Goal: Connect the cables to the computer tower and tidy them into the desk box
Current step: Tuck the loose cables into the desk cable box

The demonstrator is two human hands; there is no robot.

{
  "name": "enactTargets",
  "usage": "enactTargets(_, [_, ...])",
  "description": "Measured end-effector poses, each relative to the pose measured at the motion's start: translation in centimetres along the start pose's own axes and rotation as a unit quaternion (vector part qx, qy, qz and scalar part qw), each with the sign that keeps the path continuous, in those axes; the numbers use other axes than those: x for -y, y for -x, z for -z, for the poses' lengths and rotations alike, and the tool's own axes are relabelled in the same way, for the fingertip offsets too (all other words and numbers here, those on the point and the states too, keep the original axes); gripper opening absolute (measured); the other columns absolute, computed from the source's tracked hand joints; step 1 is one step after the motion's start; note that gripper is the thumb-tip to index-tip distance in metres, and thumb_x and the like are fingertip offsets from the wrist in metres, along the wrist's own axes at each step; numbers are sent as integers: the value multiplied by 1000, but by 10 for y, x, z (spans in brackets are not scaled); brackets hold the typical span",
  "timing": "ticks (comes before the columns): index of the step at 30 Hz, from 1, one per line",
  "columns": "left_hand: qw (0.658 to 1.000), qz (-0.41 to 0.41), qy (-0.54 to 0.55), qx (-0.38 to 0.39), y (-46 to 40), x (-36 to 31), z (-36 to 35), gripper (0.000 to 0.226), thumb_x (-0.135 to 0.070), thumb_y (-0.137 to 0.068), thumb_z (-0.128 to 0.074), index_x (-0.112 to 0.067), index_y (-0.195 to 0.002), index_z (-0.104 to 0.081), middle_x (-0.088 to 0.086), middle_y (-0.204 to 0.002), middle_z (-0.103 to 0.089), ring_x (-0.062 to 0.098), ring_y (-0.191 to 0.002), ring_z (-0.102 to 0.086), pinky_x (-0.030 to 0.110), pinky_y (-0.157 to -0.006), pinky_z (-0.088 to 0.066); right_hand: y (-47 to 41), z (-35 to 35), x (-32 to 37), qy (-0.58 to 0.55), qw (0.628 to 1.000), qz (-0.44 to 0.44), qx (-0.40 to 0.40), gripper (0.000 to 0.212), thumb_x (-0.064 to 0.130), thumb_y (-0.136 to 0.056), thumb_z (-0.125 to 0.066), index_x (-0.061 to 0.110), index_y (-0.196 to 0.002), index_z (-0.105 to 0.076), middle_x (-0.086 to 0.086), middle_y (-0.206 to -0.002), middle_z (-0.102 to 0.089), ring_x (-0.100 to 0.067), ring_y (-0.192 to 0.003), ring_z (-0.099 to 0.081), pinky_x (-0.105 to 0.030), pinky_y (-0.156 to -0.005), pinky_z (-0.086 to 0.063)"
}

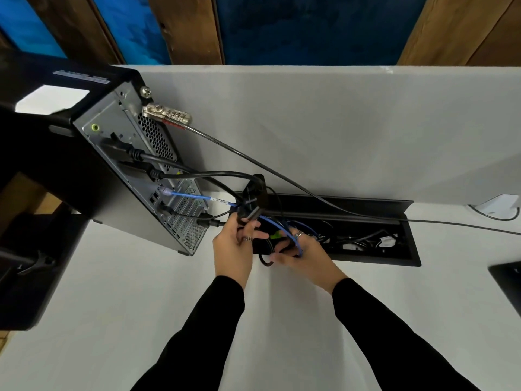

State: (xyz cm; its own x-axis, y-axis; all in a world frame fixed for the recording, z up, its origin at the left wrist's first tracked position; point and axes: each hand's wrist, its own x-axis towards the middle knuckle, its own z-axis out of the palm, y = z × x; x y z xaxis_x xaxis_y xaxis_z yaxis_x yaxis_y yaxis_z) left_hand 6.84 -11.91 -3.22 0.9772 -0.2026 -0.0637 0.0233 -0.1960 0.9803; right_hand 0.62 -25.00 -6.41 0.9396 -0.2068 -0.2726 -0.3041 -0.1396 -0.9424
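Black cables (197, 174) and blue cable (194, 196) plugged into tower (118, 165) rear, trailing to open desk box (406, 261) sunk in white counter (141, 292). Left hand (234, 244) grip pinching black bundle (255, 201) above box; right hand (304, 255) grip curled round blue loop. Combination lock (169, 115) clipped to tower.
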Motion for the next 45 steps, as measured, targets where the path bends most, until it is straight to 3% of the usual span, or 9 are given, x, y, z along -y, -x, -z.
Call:
enactTargets(6, [1000,-10,7,20,0,-2,-1,38,8,-90,-47,-26,-93,-63,-24,-75,-71,1,-84,-68,23,-86,-51,-10,-5,1,100,988,40,-113,31,16,-80,-70,22,-106,-54,-2,-89,-68,-14,-81,-66,-27,-73,-57])
enactTargets(12, [995,-40,-94,13,-4,13,6,30,13,-85,-51,-1,-108,-65,0,-88,-68,-16,-78,-60,-2,-72,-41,-23,-16,4,255,952,13,-170,41,31,-80,-69,25,-115,-47,0,-91,-67,-18,-81,-65,-32,-69,-55])
enactTargets(18, [982,-63,-174,33,-15,21,13,28,13,-86,-48,-2,-100,-67,0,-85,-64,6,-76,-57,-5,-68,-37,-25,-11,-5,71,991,-6,-115,39,17,-71,-79,20,-101,-53,3,-81,-59,-8,-75,-62,-30,-73,-56])
enactTargets(22, [983,-31,-169,60,-24,35,13,22,6,-88,-51,-5,-99,-66,11,-85,-68,16,-77,-61,-1,-64,-40,-8,-4,-15,52,994,21,-98,32,17,-80,-70,22,-106,-52,5,-91,-63,5,-78,-62,-6,-69,-46])
enactTargets(27, [975,-22,-184,124,-20,52,2,13,-7,-90,-55,-14,-88,-65,-2,-90,-66,12,-84,-60,5,-74,-38,-2,-1,-30,211,967,87,-115,25,26,-92,-53,15,-114,-59,-4,-98,-65,-14,-86,-62,-12,-74,-43])
enactTargets(32, [936,-30,-337,98,-33,86,4,19,-22,-86,-44,-34,-90,-59,1,-98,-68,21,-97,-62,42,-90,-44,-12,-2,-29,270,948,92,-141,24,24,-94,-51,10,-111,-59,-7,-83,-61,-16,-72,-56,-14,-60,-37])
enactTargets(38, [901,17,-425,88,-44,86,3,26,-12,-92,-47,-26,-101,-66,0,-115,-61,19,-114,-51,24,-83,-18,-24,-2,-30,310,937,66,-144,31,28,-93,-52,9,-115,-60,-15,-95,-64,-27,-88,-60,-29,-73,-48])
enactTargets(40, [919,6,-382,101,-41,84,5,22,-16,-93,-48,-22,-106,-64,5,-111,-64,24,-111,-53,32,-98,-31,-24,-3,-27,330,933,39,-138,34,33,-93,-50,12,-118,-58,-16,-102,-62,-30,-95,-59,-34,-76,-49])
enactTargets(45, [963,-9,-261,71,-28,89,17,23,-26,-96,-42,-28,-102,-64,2,-101,-66,28,-107,-54,42,-94,-45,-23,0,-18,374,920,24,-114,34,40,-94,-45,19,-118,-57,-11,-108,-58,-26,-101,-56,-32,-75,-45])
